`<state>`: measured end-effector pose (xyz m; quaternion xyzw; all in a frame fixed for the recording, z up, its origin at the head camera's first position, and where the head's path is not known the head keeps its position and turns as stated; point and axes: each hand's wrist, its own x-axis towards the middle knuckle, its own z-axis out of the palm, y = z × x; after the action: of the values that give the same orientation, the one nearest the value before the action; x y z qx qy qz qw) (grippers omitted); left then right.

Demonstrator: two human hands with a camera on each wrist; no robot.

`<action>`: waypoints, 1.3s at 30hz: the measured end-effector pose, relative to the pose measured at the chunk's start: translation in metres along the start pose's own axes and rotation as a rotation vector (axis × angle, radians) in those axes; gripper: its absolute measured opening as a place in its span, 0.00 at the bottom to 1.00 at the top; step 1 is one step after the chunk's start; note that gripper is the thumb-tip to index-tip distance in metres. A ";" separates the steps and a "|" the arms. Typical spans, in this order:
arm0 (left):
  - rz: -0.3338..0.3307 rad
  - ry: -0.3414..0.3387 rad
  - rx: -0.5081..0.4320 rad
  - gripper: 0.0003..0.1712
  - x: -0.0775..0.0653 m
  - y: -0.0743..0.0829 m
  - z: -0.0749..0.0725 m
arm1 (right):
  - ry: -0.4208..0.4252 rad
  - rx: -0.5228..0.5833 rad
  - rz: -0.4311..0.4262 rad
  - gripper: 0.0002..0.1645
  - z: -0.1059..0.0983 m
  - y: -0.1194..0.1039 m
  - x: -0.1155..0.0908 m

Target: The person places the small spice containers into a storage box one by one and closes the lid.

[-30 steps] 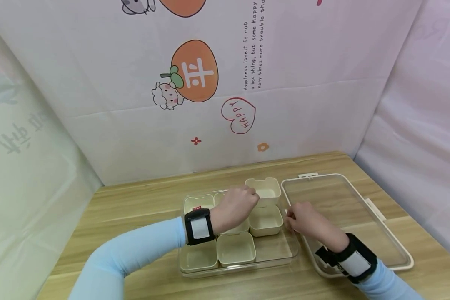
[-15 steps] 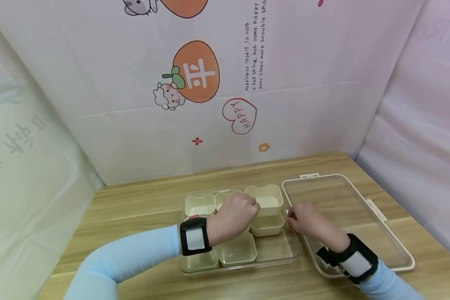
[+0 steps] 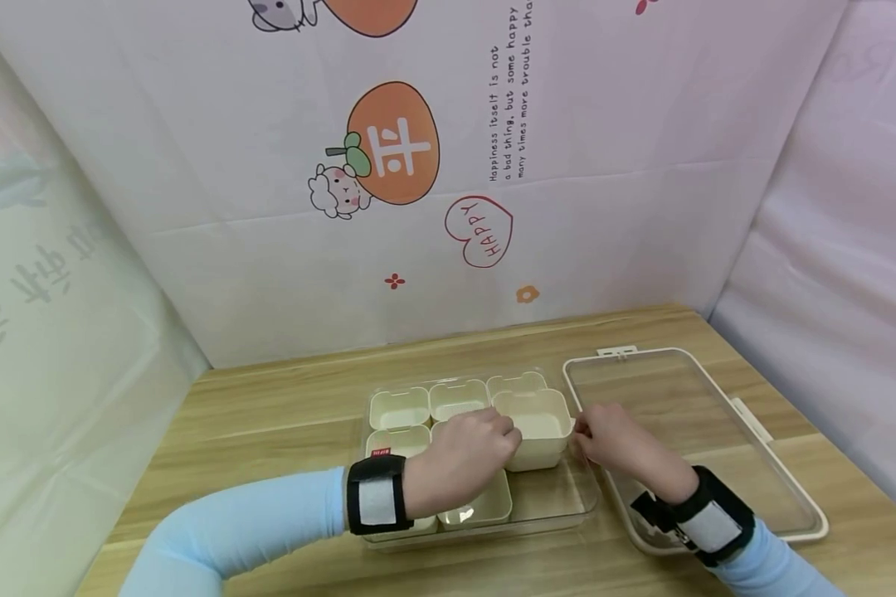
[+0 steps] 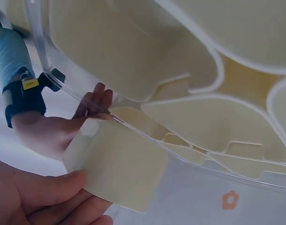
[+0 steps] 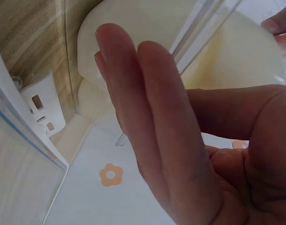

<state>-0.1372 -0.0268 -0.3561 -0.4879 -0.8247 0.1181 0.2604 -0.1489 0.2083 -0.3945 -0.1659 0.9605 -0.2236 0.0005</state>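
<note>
My left hand [image 3: 459,460] pinches a small cream container [image 3: 538,423] by its side, thumb along its wall. This container is raised over the right column of a clear box [image 3: 552,521], overlapping the container beneath it in the head view. In the left wrist view the held container [image 4: 119,164] shows its plain outer face past the thumb. My right hand [image 3: 612,439] grips the box's right rim, its fingers [image 5: 157,93] fairly straight along the wall. Several matching cream containers [image 3: 459,398] sit in rows inside the box; my left hand hides some of them.
A clear lid with a cream frame [image 3: 705,431] lies on the wooden table right of the box, under my right forearm. Its latch [image 5: 47,103] shows in the right wrist view. A printed white cloth [image 3: 306,274] rises behind the table.
My left hand has brought the held container from the back of the box toward the front, uncovering the back right container. My right hand stays at the box's right rim.
</note>
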 end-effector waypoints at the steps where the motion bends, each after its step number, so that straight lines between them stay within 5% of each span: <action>1: 0.008 0.002 0.005 0.12 -0.001 0.001 -0.002 | 0.003 -0.002 -0.001 0.13 0.000 0.000 0.000; 16: 0.067 0.065 0.025 0.09 -0.008 0.021 -0.015 | -0.012 0.005 0.025 0.13 -0.001 -0.001 0.002; 39: 0.127 -0.051 0.021 0.08 -0.009 0.040 -0.010 | 0.014 0.012 0.014 0.09 0.001 -0.001 0.001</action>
<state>-0.0984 -0.0150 -0.3688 -0.5332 -0.7973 0.1553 0.2365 -0.1498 0.2070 -0.3947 -0.1579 0.9602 -0.2305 -0.0035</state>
